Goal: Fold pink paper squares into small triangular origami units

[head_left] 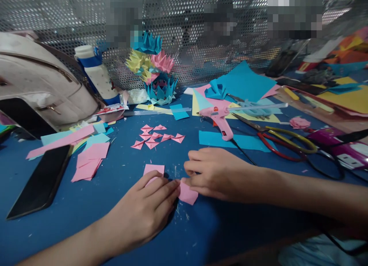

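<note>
A small square of pink paper (188, 194) lies on the blue tabletop between my hands. My left hand (151, 204) is closed, its fingertips on the paper's upper left edge. My right hand (214, 174) pinches the same paper near its upper edge, thumb and fingers together; part of the paper is hidden beneath. Under the left fingers, a second pink paper square (154, 169) sticks out at the top. Several small folded pink pieces (151, 136) are grouped beyond the hands. To the left, cut pink squares (89, 161) lie in a loose stack.
A pink glue gun (221, 118) and scissors (283, 139) lie beyond my right hand. A phone (41, 181) is at left, near a backpack (37, 82) and a bottle (99, 74). Folded paper flowers (161, 89) stand against the perforated metal screen (189, 59).
</note>
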The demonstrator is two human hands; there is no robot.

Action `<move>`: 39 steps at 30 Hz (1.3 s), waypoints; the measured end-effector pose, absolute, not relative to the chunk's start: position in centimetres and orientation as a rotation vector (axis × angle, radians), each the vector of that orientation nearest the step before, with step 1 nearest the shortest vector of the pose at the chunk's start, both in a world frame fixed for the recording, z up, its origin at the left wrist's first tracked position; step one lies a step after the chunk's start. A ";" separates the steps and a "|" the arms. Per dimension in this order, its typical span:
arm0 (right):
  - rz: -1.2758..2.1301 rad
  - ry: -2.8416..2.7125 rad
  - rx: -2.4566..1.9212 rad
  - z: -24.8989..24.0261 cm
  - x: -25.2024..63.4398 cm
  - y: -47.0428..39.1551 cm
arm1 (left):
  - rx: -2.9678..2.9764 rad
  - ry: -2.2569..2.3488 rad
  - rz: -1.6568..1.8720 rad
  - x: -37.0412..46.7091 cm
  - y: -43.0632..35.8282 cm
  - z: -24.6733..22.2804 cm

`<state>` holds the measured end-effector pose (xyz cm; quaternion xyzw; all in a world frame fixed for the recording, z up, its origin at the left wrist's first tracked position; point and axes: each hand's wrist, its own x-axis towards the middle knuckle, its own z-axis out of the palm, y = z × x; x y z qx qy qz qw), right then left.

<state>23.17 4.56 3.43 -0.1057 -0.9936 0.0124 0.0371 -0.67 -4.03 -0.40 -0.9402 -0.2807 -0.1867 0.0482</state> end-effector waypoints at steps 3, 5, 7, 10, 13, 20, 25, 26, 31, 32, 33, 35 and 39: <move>0.086 -3.113 -0.339 4.2 23.6 4.6 | -2.913 -0.812 -0.494 -0.9 -4.0 -0.1; 0.139 -3.142 -0.364 4.5 23.9 4.6 | -2.945 -0.812 -0.481 -1.0 -4.0 0.0; 0.191 -3.158 -0.395 4.7 24.1 4.8 | -2.965 -0.837 -0.478 -0.9 -3.9 0.0; 0.301 -3.139 -0.437 4.7 24.1 5.4 | -2.962 -0.900 -0.430 -0.7 -3.7 0.1; 0.464 -3.044 -0.658 4.7 23.9 6.2 | -2.968 -0.921 -0.372 -0.6 -3.6 0.2; 0.706 -2.985 -1.055 4.5 23.5 5.8 | -2.998 -0.876 -0.324 -0.5 -3.6 0.2; 0.781 -2.970 -1.027 4.0 23.3 5.2 | -2.997 -0.879 -0.303 -0.6 -3.7 0.1; 0.792 -2.952 -1.019 4.0 23.3 5.3 | -2.983 -0.886 -0.316 -0.6 -3.7 0.1; 0.808 -2.906 -1.026 3.9 23.3 5.8 | -2.948 -1.055 -0.402 -0.4 -3.9 -0.1; 0.809 -2.909 -1.024 3.9 23.3 5.8 | -2.956 -1.099 -0.417 -0.4 -3.9 -0.1; 0.811 -2.911 -1.023 3.9 23.2 5.8 | -2.964 -1.137 -0.431 -0.3 -4.0 -0.1; 0.817 -2.912 -1.025 3.8 23.2 5.8 | -2.981 -1.196 -0.447 -0.1 -4.0 -0.1; 0.827 -2.918 -1.010 3.5 23.2 5.9 | -3.023 -1.248 -0.462 0.1 -3.9 0.0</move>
